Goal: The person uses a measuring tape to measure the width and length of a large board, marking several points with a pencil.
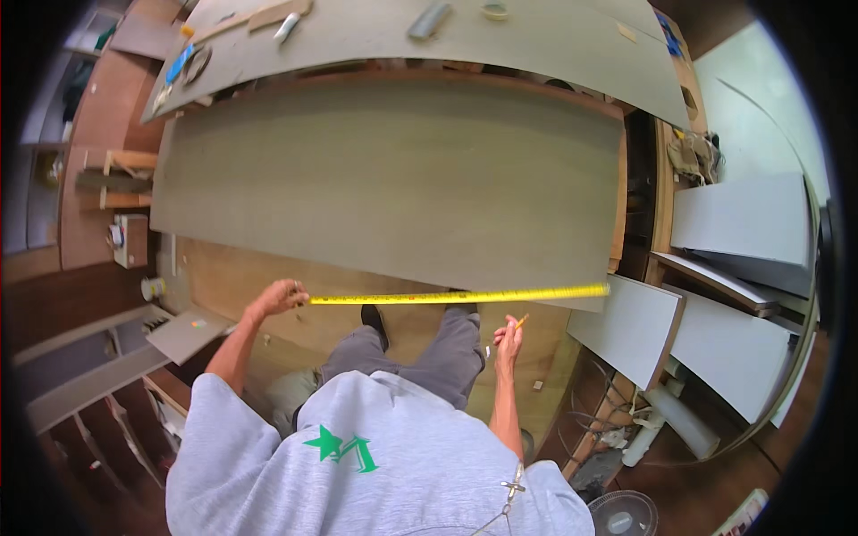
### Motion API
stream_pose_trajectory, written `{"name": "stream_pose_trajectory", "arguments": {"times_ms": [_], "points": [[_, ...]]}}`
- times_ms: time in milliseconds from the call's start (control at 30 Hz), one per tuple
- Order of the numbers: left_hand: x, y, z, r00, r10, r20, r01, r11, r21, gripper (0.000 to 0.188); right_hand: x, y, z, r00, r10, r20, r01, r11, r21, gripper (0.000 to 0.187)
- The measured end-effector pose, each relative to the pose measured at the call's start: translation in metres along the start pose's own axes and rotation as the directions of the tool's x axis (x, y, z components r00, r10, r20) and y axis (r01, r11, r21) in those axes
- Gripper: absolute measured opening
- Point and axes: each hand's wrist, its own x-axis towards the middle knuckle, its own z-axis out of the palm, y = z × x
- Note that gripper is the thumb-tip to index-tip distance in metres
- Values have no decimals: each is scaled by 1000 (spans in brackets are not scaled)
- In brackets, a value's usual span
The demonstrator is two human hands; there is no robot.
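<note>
My left hand [282, 297] is closed around one end of a tape measure. Its yellow blade [465, 297] runs straight out to the right, across my front, and its far tip lies by the near right corner of a large grey-brown panel [384, 170]. Below the blade, on the right, my right hand [508, 341] is raised with its fingers closed on a pencil [523, 321], apart from the tape. The case of the tape is mostly hidden in my left hand.
A second panel [357, 40] behind bears a tube, a grey cylinder and a blue tool. White boards [746, 214] lean at the right, above cables and pipes. Shelving [54, 348] stands at the left. A fan [624, 514] is at the lower right.
</note>
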Motion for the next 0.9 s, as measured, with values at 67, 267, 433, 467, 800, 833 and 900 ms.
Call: {"name": "stream_pose_trajectory", "arguments": {"times_ms": [67, 267, 433, 467, 800, 833, 900], "points": [[-50, -53, 45, 986, -163, -23, 155, 966, -206, 24, -27, -14, 44, 996, -80, -30, 79, 996, -44, 29], [-193, -146, 169, 864, -468, -183, 239, 703, -670, 26, -216, -212, 193, 886, -453, 102, 404, 861, 309, 14], [-245, -202, 228, 780, -581, -235, 214, 600, -771, 27, -405, -405, 225, 363, -930, 54, 454, 228, 861, 13], [-255, -207, 240, 747, -615, -252, 219, 586, -780, 27, -425, -424, 225, 240, -968, 67, 424, 167, 890, 13], [-184, -168, 262, 747, -629, -217, 218, 539, -814, 31, -413, -485, 190, -109, -989, 103, 612, 15, 791, 18], [-173, -143, 256, 748, -632, -204, 244, 547, -801, 31, -405, -491, 179, -132, -986, 104, 640, -5, 768, 19], [-170, -136, 247, 758, -626, -183, 271, 558, -784, 31, -394, -512, 165, -210, -971, 115, 642, -48, 765, 20]]}}
